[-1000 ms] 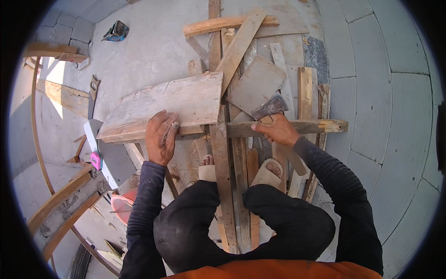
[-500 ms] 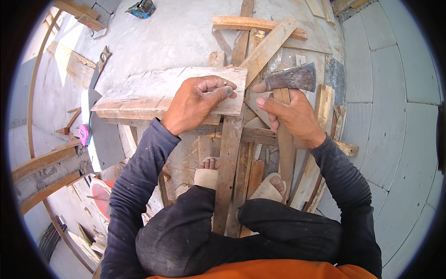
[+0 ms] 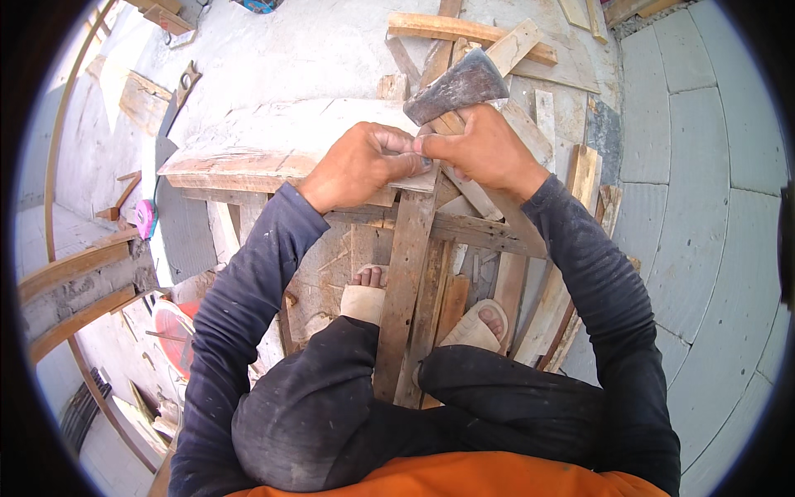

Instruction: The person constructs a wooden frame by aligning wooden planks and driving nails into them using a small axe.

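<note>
My right hand (image 3: 494, 151) is closed round the wooden handle of a hatchet (image 3: 457, 87), just below its dark, worn metal head, which points up and to the left. The thumb and forefinger of that hand meet the fingertips of my left hand (image 3: 356, 166). My left hand is pinched shut over the right end of a pale wooden board (image 3: 248, 137); a small nail showed in this pinch a moment ago, and the fingers now hide it. Beneath the board, a rough timber frame (image 3: 410, 273) stands between my feet.
Loose boards and offcuts (image 3: 472, 37) lie ahead and to the right. A handsaw (image 3: 184, 87) leans at the left near a grey block (image 3: 178, 224) and a pink tape measure (image 3: 145, 219). A red basin (image 3: 174, 331) sits lower left. Grey panels (image 3: 696, 166) cover the right side.
My right hand has moved up and left with the hatchet, tilting its head, until its fingers touch my left hand. The left hand has stayed over the board's end.
</note>
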Demonstrator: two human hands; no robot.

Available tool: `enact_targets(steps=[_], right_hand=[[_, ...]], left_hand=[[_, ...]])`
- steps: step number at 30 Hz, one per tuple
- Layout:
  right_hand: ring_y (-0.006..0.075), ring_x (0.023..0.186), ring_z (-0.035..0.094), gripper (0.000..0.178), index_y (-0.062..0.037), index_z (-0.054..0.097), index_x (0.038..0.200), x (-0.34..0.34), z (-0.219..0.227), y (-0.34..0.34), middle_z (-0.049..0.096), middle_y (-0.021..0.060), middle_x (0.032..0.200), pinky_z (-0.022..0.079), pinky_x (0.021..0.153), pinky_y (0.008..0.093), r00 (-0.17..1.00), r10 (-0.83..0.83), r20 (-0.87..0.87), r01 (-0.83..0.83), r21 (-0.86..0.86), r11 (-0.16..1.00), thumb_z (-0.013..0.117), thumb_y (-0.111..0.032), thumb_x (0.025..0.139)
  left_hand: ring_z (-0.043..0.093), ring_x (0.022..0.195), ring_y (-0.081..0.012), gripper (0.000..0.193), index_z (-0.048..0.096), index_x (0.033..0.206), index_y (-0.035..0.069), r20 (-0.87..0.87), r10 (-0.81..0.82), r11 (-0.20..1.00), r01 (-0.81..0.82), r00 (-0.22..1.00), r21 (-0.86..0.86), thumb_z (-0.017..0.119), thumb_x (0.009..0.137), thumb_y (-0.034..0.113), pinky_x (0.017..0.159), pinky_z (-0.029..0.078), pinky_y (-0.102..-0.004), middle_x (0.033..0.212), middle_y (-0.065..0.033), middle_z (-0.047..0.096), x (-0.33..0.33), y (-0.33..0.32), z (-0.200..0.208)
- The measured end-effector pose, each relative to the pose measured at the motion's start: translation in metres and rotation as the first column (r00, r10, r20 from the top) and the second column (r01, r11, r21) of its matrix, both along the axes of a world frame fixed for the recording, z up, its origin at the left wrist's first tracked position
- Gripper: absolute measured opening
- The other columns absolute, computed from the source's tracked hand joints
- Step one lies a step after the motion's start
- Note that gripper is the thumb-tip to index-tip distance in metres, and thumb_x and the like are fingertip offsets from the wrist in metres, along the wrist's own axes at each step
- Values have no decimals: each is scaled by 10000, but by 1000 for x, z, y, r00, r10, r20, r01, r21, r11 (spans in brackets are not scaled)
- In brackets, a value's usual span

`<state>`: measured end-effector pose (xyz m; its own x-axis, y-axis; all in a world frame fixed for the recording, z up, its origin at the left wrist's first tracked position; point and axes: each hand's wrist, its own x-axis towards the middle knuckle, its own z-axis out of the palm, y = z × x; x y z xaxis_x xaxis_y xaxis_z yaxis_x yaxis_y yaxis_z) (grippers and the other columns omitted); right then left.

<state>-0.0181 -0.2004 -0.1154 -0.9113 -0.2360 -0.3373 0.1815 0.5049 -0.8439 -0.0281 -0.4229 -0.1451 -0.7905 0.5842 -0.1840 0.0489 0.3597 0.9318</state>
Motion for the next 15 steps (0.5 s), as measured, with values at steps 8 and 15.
enact_targets(steps=[8,15], right_hand=[[114,546,599,365,-4,756,1021,1,4,0,649,18,688,504,526,278,993,-1,114,8,-56,998,834,-307,833],[127,642,647,463,31,675,1169,9,1,5,659,47,785,527,574,286,975,73,209,-51,-108,993,776,-323,889]], left_hand=[[691,958,-105,112,784,984,50,191,-43,996,57,981,-66,790,903,127,950,530,-297,1014,-29,782,-10,-8,15],[686,883,-158,218,795,982,7,90,-48,999,49,995,-11,781,887,203,868,542,-328,949,-77,770,6,-6,-8]])
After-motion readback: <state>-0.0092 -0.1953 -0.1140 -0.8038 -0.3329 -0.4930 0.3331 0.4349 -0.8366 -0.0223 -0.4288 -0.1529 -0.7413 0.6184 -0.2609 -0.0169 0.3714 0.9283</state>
